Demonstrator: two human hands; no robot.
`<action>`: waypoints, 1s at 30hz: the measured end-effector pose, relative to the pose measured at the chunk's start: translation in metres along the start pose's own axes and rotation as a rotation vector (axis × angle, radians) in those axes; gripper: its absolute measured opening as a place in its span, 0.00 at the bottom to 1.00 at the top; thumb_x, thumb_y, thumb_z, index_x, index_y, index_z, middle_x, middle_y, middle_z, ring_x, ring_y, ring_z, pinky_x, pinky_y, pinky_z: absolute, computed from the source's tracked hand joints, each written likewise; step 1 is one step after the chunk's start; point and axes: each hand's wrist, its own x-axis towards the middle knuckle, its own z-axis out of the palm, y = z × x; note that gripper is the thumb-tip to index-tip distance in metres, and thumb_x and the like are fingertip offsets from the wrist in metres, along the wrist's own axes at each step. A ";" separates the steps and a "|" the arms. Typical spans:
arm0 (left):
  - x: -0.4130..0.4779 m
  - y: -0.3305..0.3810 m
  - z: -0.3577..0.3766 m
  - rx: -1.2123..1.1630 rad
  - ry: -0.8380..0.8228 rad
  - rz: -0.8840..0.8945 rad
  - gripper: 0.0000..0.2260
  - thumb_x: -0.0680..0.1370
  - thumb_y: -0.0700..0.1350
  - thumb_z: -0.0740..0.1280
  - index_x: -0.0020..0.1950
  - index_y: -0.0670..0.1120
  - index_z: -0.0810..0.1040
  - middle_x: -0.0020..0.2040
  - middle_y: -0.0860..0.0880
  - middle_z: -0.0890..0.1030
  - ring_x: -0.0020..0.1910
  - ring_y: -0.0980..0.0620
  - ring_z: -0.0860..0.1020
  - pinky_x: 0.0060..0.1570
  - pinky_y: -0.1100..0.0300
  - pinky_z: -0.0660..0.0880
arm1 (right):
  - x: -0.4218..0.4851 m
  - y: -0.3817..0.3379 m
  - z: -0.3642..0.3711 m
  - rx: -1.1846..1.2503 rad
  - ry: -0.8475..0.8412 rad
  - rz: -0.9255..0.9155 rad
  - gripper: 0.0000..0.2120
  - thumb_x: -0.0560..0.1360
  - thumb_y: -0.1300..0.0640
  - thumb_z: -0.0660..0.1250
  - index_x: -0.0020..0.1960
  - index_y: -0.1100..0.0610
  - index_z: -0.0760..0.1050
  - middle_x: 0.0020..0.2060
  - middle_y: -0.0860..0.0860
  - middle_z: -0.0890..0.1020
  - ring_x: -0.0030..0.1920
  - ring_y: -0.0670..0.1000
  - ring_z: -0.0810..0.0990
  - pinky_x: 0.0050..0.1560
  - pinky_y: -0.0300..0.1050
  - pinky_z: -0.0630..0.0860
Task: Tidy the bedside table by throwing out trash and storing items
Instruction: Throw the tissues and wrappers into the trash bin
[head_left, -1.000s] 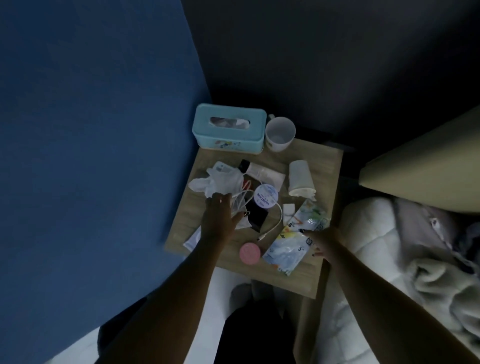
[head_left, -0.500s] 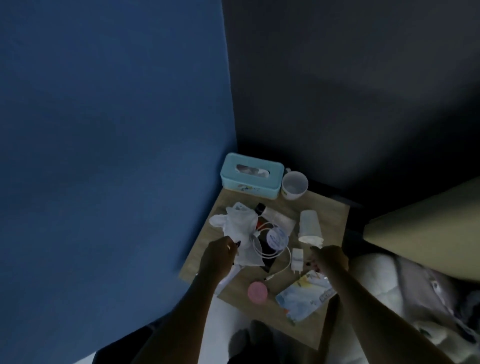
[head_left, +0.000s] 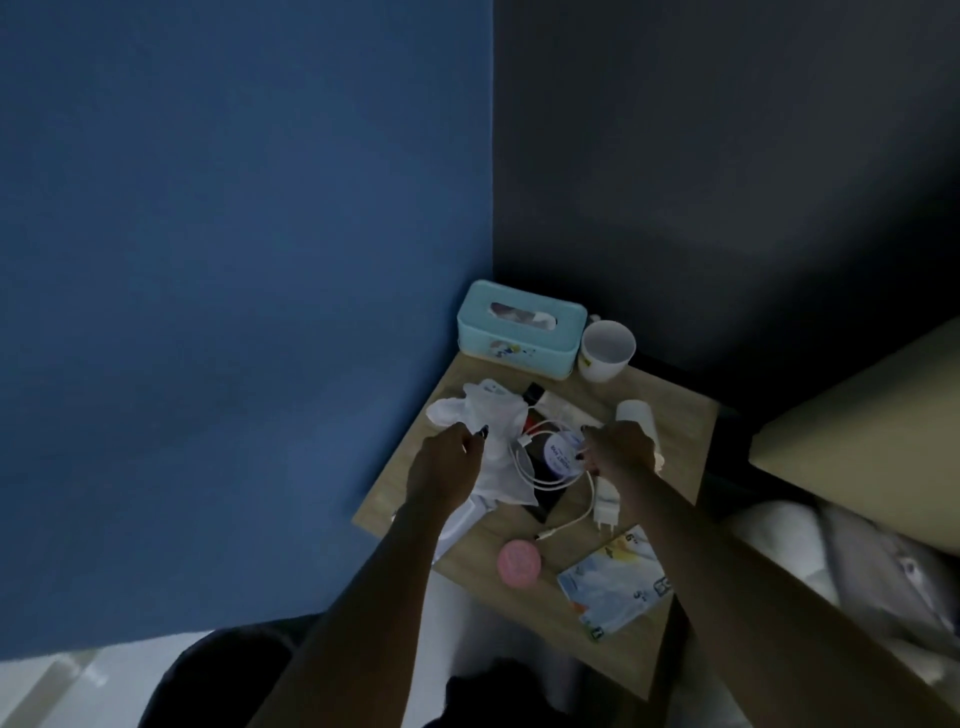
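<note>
Our left hand pinched the tissue, thumb and curled fingers closed on its near edge. The tissue was a crumpled white wad on the left part of the table, just in front of the box and beside the mug. Its lower flap spread toward us, touching the looped cable and the dark phone beneath.

Our right hand hung over the round tin, fingers bent down at the cable's loop. We could not tell whether they had caught the cable or only touched it.

We judged the tissue nearly weightless, soft and easy to crush, so a light pinch anywhere would carry it. The bunched middle seemed the best hold, since it would gather the loose flaps. The risk lay in the cable: limp, springy, and tied to the charger, it could snag on the flap and drag the tin or phone along. Lifting the tissue straight up, with the right hand steadying the loop, looked safest to us.

A pink lid and a packet lay nearer us, well apart from the tissue.
</note>
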 end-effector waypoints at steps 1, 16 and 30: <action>0.002 -0.002 0.006 -0.019 0.016 0.015 0.14 0.81 0.52 0.58 0.43 0.44 0.75 0.38 0.45 0.82 0.38 0.46 0.80 0.35 0.56 0.73 | -0.006 -0.008 -0.001 -0.019 0.026 -0.050 0.20 0.73 0.45 0.62 0.50 0.61 0.80 0.45 0.58 0.84 0.47 0.60 0.83 0.51 0.55 0.80; -0.107 -0.018 0.103 -0.054 0.511 0.109 0.06 0.78 0.42 0.60 0.47 0.43 0.76 0.46 0.44 0.80 0.45 0.44 0.78 0.44 0.53 0.74 | -0.060 0.063 -0.005 0.024 -0.033 -0.651 0.03 0.74 0.55 0.66 0.44 0.53 0.75 0.39 0.49 0.79 0.45 0.54 0.79 0.43 0.43 0.70; -0.176 0.000 0.141 -0.094 0.639 0.010 0.21 0.78 0.44 0.64 0.70 0.45 0.66 0.67 0.44 0.69 0.64 0.43 0.72 0.61 0.48 0.73 | -0.061 0.130 -0.051 -0.067 -0.091 -0.778 0.07 0.72 0.54 0.70 0.47 0.56 0.77 0.39 0.50 0.80 0.38 0.48 0.78 0.35 0.40 0.71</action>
